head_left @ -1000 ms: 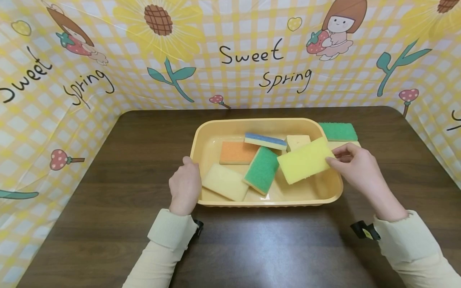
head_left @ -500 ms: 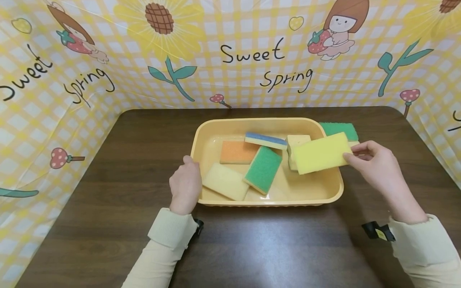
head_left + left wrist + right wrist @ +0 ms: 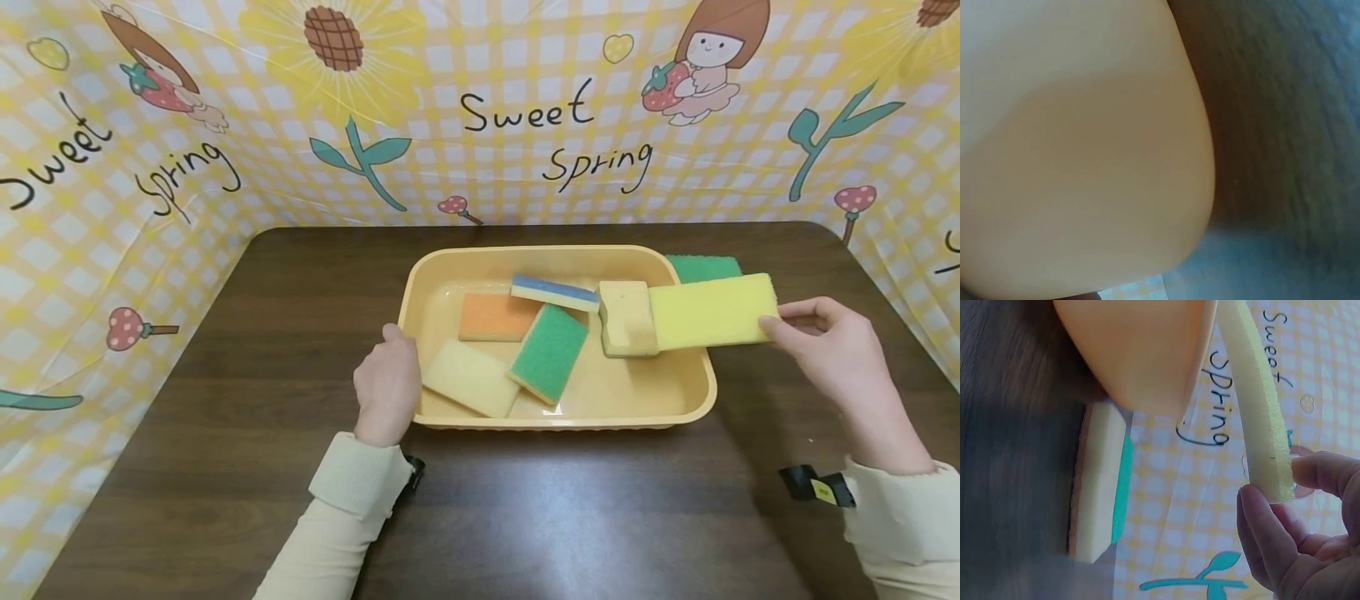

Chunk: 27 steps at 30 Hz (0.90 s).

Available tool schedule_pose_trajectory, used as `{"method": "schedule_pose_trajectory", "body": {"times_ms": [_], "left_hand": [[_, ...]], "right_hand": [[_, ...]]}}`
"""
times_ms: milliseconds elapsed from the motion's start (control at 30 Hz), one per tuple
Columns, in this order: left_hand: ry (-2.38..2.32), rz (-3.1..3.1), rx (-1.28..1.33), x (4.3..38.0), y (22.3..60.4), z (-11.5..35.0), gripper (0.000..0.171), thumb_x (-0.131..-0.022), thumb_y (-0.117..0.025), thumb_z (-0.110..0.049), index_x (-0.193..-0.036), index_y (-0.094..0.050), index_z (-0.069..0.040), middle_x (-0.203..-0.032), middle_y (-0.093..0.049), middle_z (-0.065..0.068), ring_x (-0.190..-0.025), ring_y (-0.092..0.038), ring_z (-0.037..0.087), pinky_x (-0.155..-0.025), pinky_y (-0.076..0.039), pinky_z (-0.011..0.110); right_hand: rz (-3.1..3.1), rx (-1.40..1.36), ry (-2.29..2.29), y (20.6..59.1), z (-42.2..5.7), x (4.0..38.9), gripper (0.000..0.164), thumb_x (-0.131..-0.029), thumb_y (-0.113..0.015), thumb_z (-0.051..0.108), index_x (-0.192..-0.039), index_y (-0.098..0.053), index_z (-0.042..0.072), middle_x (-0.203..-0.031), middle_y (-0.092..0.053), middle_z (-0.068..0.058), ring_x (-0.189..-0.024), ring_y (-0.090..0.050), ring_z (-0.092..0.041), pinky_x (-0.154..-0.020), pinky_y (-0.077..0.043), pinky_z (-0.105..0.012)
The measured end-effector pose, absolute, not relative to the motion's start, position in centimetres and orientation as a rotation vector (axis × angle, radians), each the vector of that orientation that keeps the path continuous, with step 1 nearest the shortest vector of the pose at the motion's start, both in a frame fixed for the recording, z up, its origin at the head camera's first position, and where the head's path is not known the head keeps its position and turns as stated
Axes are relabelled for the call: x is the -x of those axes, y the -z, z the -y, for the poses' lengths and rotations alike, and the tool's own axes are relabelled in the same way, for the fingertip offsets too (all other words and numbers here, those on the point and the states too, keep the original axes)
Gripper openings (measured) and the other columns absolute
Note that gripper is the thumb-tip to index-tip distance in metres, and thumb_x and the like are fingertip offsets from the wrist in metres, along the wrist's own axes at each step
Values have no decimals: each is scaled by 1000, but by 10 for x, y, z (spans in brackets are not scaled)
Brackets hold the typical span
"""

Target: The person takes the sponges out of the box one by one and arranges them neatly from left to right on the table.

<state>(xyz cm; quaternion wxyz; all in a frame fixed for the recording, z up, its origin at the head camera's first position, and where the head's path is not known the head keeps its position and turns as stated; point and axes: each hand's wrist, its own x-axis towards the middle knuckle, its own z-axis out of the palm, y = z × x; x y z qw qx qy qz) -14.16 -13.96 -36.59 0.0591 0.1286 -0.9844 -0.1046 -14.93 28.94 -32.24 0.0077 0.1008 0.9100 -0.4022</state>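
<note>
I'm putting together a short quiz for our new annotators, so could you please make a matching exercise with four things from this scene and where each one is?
Things:
1. the bright yellow sponge
2. the left hand
3. the orange sponge
4. the tray

Places:
A. at the left end of the container
B. standing on the dark wooden table
C. held between the thumb and fingers of the right hand
D. lying inside the container, partly overlapped by a green-topped sponge

Right pairs: 1-C, 2-A, 3-D, 4-B.
</note>
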Motion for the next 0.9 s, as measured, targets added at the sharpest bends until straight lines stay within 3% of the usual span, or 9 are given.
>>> {"method": "schedule_pose_trajectory", "body": {"times_ms": [267,467,500,633,700,767,800,867,900], "left_hand": [[327,2989,-412,142,365,140,26,-102,-41,-20,-93,-46,4,-70,-64,23,-62,-66,37,-52,-51,47],[319,2974,-397,142,365,139,25,-102,-40,-18,-92,-47,4,-68,-63,22,-60,-66,35,-50,-50,46],[318,2970,-395,141,365,139,25,-102,-40,-18,-91,-47,4,-67,-63,22,-59,-66,35,-50,-50,46],[323,2967,-396,141,365,139,25,-102,-41,-18,-91,-47,4,-68,-64,23,-61,-66,36,-50,-51,46],[329,2973,-399,141,365,139,25,-102,-41,-18,-91,-47,4,-69,-64,23,-61,-66,36,-51,-51,47],[335,2979,-402,142,364,139,25,-102,-40,-19,-92,-47,4,-69,-64,23,-62,-66,36,-51,-51,46],[336,2982,-402,142,364,139,26,-102,-40,-19,-92,-47,4,-69,-64,23,-62,-66,36,-51,-51,46],[337,2985,-402,142,364,139,25,-102,-40,-19,-92,-47,4,-69,-64,23,-62,-66,36,-51,-50,46],[336,2986,-403,142,364,139,25,-102,-40,-19,-92,-47,4,-69,-64,23,-62,-66,36,-51,-50,46]], "right_hand": [[-2830,-430,1346,329,-301,148,23,-93,-57,40,-104,-48,22,-69,-47,40,-61,-54,18,-60,-38,-11],[-2811,-465,1308,331,-310,146,28,-93,-56,41,-107,-49,18,-69,-45,39,-60,-55,17,-66,-42,-14],[-2803,-470,1314,331,-312,145,28,-93,-56,42,-107,-49,18,-69,-45,39,-60,-55,17,-73,-47,-19],[-2788,-490,1336,333,-317,144,27,-93,-57,41,-105,-49,18,-68,-46,39,-59,-56,17,-72,-46,-15],[-2764,-513,1371,334,-320,143,24,-93,-56,42,-103,-48,22,-68,-47,39,-60,-56,18,-93,-47,-32],[-2741,-526,1418,335,-323,143,21,-93,-56,41,-102,-47,25,-68,-47,39,-60,-56,18,-101,-44,-33],[-2723,-530,1442,335,-325,142,20,-93,-56,42,-100,-46,27,-68,-48,39,-60,-56,18,-108,-37,-45],[-2681,-541,1501,336,-327,141,18,-93,-56,43,-99,-45,30,-69,-49,39,-61,-56,19,-110,-18,-64],[-2669,-547,1524,337,-329,141,17,-93,-57,42,-98,-45,30,-69,-49,39,-61,-55,19,-111,-16,-64]]}}
